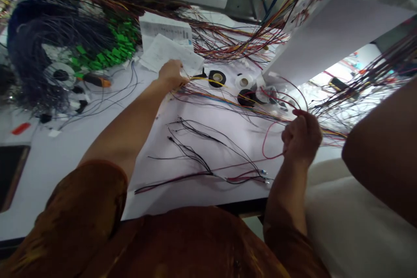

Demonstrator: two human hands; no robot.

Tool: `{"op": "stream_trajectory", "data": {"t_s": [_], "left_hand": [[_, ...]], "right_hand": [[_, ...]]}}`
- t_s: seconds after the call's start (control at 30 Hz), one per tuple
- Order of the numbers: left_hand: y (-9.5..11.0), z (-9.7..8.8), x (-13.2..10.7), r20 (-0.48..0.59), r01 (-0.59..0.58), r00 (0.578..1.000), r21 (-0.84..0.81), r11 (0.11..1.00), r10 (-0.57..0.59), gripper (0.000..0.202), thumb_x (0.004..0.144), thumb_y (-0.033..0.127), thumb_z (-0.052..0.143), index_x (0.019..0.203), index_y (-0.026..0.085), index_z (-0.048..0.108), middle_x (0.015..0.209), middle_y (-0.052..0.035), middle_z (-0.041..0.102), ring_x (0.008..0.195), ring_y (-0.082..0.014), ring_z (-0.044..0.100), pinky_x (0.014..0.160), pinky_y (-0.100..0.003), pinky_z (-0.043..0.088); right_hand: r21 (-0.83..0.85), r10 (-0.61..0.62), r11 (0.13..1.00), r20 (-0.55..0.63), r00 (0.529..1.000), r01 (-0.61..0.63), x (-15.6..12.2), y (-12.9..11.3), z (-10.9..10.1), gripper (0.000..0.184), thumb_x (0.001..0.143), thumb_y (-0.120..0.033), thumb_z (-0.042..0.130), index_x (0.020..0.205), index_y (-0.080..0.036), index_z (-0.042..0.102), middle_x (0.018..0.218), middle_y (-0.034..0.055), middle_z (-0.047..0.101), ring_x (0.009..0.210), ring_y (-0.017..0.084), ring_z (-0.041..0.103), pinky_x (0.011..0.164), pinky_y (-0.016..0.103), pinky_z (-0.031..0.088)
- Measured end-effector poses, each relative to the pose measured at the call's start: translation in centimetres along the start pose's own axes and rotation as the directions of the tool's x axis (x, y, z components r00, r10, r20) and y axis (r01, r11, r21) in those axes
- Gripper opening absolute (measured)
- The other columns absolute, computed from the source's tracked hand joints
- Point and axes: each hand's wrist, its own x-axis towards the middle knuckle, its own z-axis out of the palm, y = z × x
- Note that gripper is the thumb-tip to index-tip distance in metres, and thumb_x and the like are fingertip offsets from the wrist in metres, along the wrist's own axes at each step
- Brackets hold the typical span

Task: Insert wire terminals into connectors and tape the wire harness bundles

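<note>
My left hand (172, 74) reaches across the table to the left end of a long bundle of coloured wires (224, 97), beside the paper sheets. Its fingers are curled at the yellow wires (203, 79); their tips are partly hidden. On the right, my right hand (302, 137) is closed round a red wire (267, 139), which loops out to the left of the fist. Between my arms, a black and red wire harness (195, 174) lies on the white table (182, 204), with thin black branches and small metal terminals at its right end.
Black tape (213, 83) and a white roll (250, 81) stand behind the bundle. Dark wires with green connectors (112, 47) are heaped at the back left, near an orange-black tool (97, 80). Papers (172, 54) lie at the back. Another person's bare limb (384, 152) is close on the right.
</note>
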Motion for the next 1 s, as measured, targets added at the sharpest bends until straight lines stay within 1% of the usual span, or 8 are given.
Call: {"op": "stream_trajectory", "data": {"t_s": [0.1, 0.17, 0.27, 0.37, 0.6, 0.7, 0.8, 1.0], "left_hand": [[3.7, -1.6, -3.4, -0.117, -0.125, 0.986, -0.076, 0.989, 0.116, 0.039, 0.069, 0.023, 0.077, 0.105, 0.015, 0.064, 0.117, -0.0138, 0.063, 0.119, -0.0353, 0.055, 0.104, -0.050, 0.041], [6.8, -1.2, -6.6, 0.034, -0.279, 0.951, -0.338, 0.899, 0.308, 0.033, 0.075, 0.029, 0.073, 0.105, 0.017, 0.065, 0.110, -0.0102, 0.067, 0.107, -0.0283, 0.064, 0.096, -0.043, 0.049], [10.5, 1.6, -10.2, 0.181, -0.307, 0.804, -0.690, 0.655, 0.567, 0.052, 0.077, 0.032, 0.069, 0.127, 0.020, 0.058, 0.123, -0.0116, 0.066, 0.108, -0.0250, 0.066, 0.086, -0.035, 0.054], [11.5, 5.3, -10.0, 0.114, -0.262, 0.841, -0.770, 0.582, 0.530, 0.060, 0.078, 0.024, 0.061, 0.137, 0.021, 0.050, 0.143, -0.0160, 0.055, 0.126, -0.0267, 0.057, 0.093, -0.038, 0.053], [6.2, 5.8, -4.6, 0.163, 0.067, 0.982, -0.781, 0.622, 0.099, 0.049, 0.075, 0.020, 0.058, 0.123, 0.016, 0.058, 0.139, -0.0162, 0.059, 0.120, -0.0238, 0.062, 0.096, -0.039, 0.053], [4.1, 3.4, -5.0, 0.242, 0.175, 0.969, -0.809, 0.561, 0.045, 0.037, 0.083, 0.031, 0.054, 0.117, 0.019, 0.060, 0.120, -0.0122, 0.070, 0.092, -0.0179, 0.071, 0.075, -0.031, 0.057], [1.9, 1.4, -6.7, 0.359, 0.164, 0.923, -0.694, 0.701, 0.140, 0.027, 0.081, 0.039, 0.059, 0.097, 0.018, 0.067, 0.093, -0.0080, 0.074, 0.078, -0.0176, 0.069, 0.068, -0.028, 0.054], [-2.8, -0.4, -7.7, 0.150, -0.082, 0.982, -0.230, 0.970, 0.118, 0.027, 0.069, 0.024, 0.063, 0.094, 0.016, 0.071, 0.114, -0.0133, 0.071, 0.118, -0.0316, 0.060, 0.104, -0.042, 0.044]], "right_hand": [[0.020, -0.015, 1.000, 0.095, 0.995, 0.013, -0.4, 0.6, 2.4, 0.012, 0.088, -0.036, 0.058, 0.091, -0.026, 0.064, 0.053, -0.0089, 0.030, 0.039, 0.006, 0.022, 0.035, 0.020, 0.017], [0.003, -0.027, 1.000, 0.168, 0.985, 0.027, -0.8, 0.7, 4.1, 0.013, 0.090, -0.037, 0.058, 0.095, -0.026, 0.064, 0.055, -0.0081, 0.033, 0.041, 0.007, 0.025, 0.037, 0.020, 0.020], [-0.096, -0.045, 0.992, 0.340, 0.939, 0.083, -1.3, 0.3, 5.8, 0.017, 0.090, -0.038, 0.060, 0.102, -0.027, 0.066, 0.057, -0.0065, 0.040, 0.045, 0.008, 0.033, 0.042, 0.022, 0.026], [-0.255, -0.109, 0.941, 0.390, 0.915, 0.220, -1.0, 0.1, 5.5, 0.017, 0.088, -0.034, 0.063, 0.101, -0.025, 0.069, 0.062, -0.0046, 0.046, 0.053, 0.010, 0.041, 0.047, 0.023, 0.032], [-0.103, -0.127, 0.986, 0.027, 0.992, 0.129, 0.5, -0.1, 0.3, 0.008, 0.087, -0.028, 0.059, 0.089, -0.022, 0.064, 0.051, -0.0101, 0.032, 0.037, 0.006, 0.025, 0.036, 0.020, 0.017], [0.137, 0.006, 0.990, 0.127, 0.992, -0.023, 0.2, -0.2, -0.6, 0.011, 0.084, -0.029, 0.064, 0.093, -0.023, 0.063, 0.052, -0.0108, 0.034, 0.036, 0.005, 0.026, 0.034, 0.019, 0.020], [0.193, 0.124, 0.967, 0.228, 0.966, -0.169, -0.6, -0.3, -0.9, 0.020, 0.078, -0.031, 0.072, 0.095, -0.026, 0.063, 0.060, -0.0083, 0.048, 0.039, 0.006, 0.040, 0.034, 0.019, 0.027], [0.141, 0.226, 0.937, 0.448, 0.865, -0.318, -3.1, -0.2, -1.1, 0.019, 0.071, -0.031, 0.077, 0.086, -0.027, 0.065, 0.073, -0.0046, 0.059, 0.035, 0.003, 0.033, 0.031, 0.019, 0.014]]}}
